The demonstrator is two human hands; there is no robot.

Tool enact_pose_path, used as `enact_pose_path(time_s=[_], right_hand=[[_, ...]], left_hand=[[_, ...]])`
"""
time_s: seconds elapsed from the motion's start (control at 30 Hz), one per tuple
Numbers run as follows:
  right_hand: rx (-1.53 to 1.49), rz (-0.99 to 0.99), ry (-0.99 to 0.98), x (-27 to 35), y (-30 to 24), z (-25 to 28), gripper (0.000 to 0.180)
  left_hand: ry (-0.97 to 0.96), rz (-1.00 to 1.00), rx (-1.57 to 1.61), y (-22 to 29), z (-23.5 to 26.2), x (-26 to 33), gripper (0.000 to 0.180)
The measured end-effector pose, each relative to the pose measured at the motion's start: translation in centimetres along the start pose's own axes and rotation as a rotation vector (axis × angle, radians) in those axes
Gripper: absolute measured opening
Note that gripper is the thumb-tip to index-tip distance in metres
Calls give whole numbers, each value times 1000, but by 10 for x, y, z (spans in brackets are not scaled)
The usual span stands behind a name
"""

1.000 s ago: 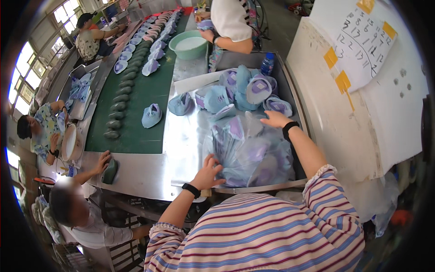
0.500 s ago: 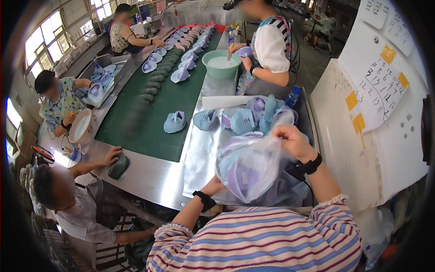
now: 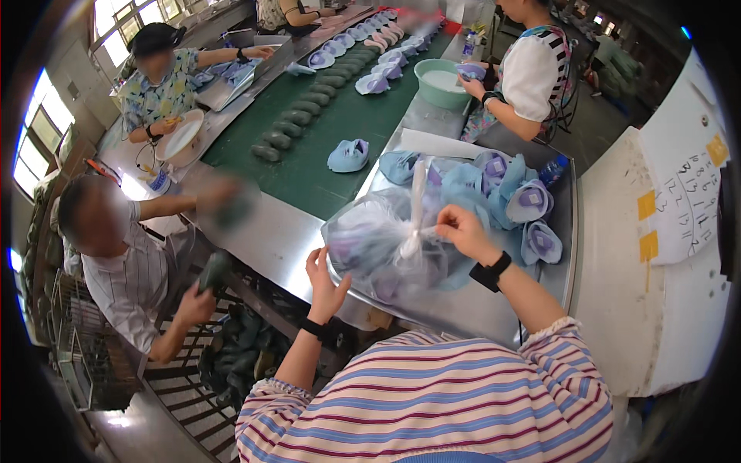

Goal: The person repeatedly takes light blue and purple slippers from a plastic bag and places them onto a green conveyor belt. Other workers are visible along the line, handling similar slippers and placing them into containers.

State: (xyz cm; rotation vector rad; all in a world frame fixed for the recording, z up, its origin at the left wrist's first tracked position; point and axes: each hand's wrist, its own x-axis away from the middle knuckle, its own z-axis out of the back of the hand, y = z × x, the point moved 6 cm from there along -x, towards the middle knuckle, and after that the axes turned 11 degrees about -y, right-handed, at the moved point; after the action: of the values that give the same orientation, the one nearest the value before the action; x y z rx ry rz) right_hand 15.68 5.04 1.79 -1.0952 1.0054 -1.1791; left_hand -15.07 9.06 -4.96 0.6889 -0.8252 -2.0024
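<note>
A clear plastic bag [image 3: 363,251] filled with blue and purple shoe uppers lies on the metal table in front of me. Its gathered neck stands up from a whitish knot [image 3: 411,243]. My right hand [image 3: 465,233] pinches the plastic beside that knot. At the bag's left side is my left hand [image 3: 327,284], fingers spread, the fingertips by the plastic; whether they touch it I cannot tell. Behind and right of the bag lie loose shoe uppers [image 3: 532,201], light blue with purple linings. One light-blue upper [image 3: 348,156] sits apart on the green belt.
Dark shoe lasts [image 3: 297,117] and rows of uppers [image 3: 372,82] line the green conveyor belt [image 3: 309,181]. A co-worker at left handles lasts; another stands beyond a green basin [image 3: 444,81]. A blue-capped bottle [image 3: 553,170] stands at the table's back right. A white board [image 3: 617,262] rises at right.
The bag, held up with its mouth loose before, now rests on the table with its neck knotted. My left hand has opened beside it. The co-worker at left has lifted lasts. The view has shifted.
</note>
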Motion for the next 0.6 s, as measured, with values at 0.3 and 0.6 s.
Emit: enact_pose_path(time_s=[0.3,0.6], right_hand=[[49,67,25,1,-13,-18,11],[857,549,123,14,-53,-44,32]], left_hand=[[-225,-240,-126,104,-47,-75,46],[-182,-213,5,104,-37,-77,17]])
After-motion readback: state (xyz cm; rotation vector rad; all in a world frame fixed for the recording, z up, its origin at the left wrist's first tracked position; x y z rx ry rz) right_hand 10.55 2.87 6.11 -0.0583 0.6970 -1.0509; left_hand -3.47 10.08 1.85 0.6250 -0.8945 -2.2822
